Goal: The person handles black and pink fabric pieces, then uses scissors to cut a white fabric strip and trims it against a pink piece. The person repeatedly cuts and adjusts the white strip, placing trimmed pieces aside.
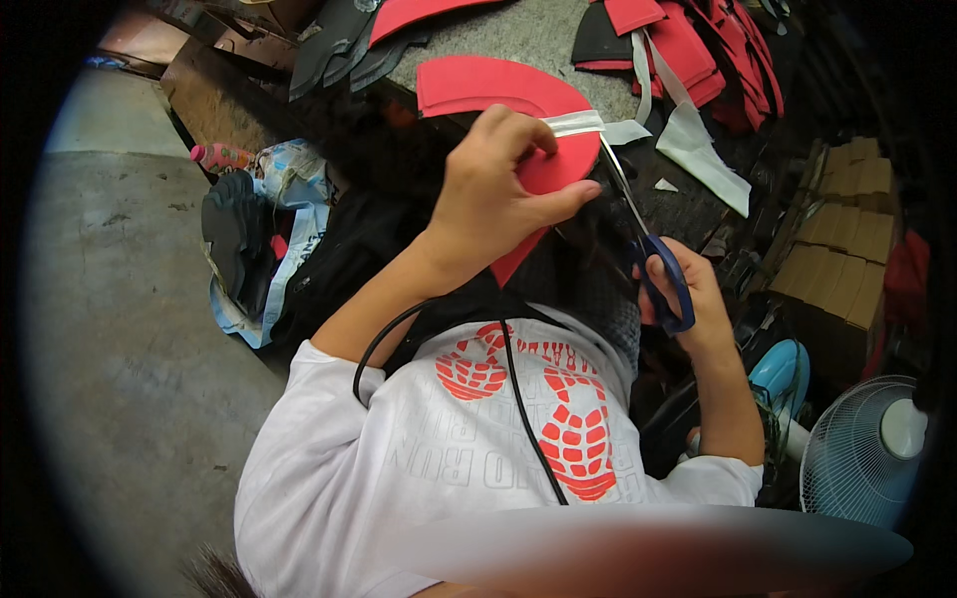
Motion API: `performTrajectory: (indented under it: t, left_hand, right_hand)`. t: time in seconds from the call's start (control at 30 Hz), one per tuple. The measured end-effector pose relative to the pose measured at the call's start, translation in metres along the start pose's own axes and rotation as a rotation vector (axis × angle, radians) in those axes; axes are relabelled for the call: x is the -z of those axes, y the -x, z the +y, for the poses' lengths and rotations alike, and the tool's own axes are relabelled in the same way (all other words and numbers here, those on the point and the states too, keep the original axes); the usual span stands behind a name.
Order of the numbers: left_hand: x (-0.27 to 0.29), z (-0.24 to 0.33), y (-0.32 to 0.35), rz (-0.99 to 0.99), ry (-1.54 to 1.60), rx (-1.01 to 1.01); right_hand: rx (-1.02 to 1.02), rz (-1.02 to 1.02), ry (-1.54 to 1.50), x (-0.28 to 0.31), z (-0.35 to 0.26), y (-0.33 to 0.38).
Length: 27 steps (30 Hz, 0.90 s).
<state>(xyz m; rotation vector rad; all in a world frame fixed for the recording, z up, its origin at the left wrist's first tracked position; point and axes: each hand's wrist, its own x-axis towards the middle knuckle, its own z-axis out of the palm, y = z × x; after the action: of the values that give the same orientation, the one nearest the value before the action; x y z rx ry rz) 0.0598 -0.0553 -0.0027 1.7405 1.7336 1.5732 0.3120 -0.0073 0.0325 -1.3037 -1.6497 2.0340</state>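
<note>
We judge trimming under way: the left hand [488, 199] clenches a flat red curved foam piece [558, 164] before the grey counter [528, 35]; right hand [688, 289] fingers grip blue-handled scissors [638, 224], blades apparently at its white tape strip [578, 123]. Next cut needs steady alignment. Stacked red pieces [698, 50] crowd behind.

Left hand [488, 204] gripping a red foam piece [543, 169], thumb and fingers pinched over its curved edge, a pale strip [576, 123] lying across the top. Right hand [688, 289] through the blue handles of scissors [638, 224], blades angled up against the red piece beside the strip. More red pieces [698, 45] and dark soles [344, 45] heaped on the grey table [518, 35]. Cardboard boxes [842, 239] stacked at right, a white fan [867, 453] low right, concrete floor [120, 299] at left.
</note>
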Motion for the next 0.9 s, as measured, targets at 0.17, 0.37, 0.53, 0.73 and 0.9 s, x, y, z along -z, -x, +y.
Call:
performTrajectory:
  t: [0.17,0.37,0.53,0.73,0.9]
  left_hand:
    - [0.055,0.023,-0.021,0.074,0.33,0.132]
    - [0.078,0.01,-0.077,0.268,-0.329,-0.378]
    - [0.048,-0.071,-0.148,0.115,-0.6,-0.431]
    - [0.006,-0.138,-0.16,-0.229,-0.784,-0.02]
    - [-0.008,-0.122,-0.17,-0.212,-1.02,-0.042]
  right_hand:
    - [0.111,0.377,0.881,0.044,-0.021,-0.023]
    - [0.413,0.53,1.266,0.071,-0.009,-0.051]
    - [0.42,0.574,1.148,0.071,-0.004,-0.054]
    - [0.424,0.523,1.11,0.071,-0.014,-0.049]
    - [0.632,0.516,0.982,0.089,-0.045,-0.073]
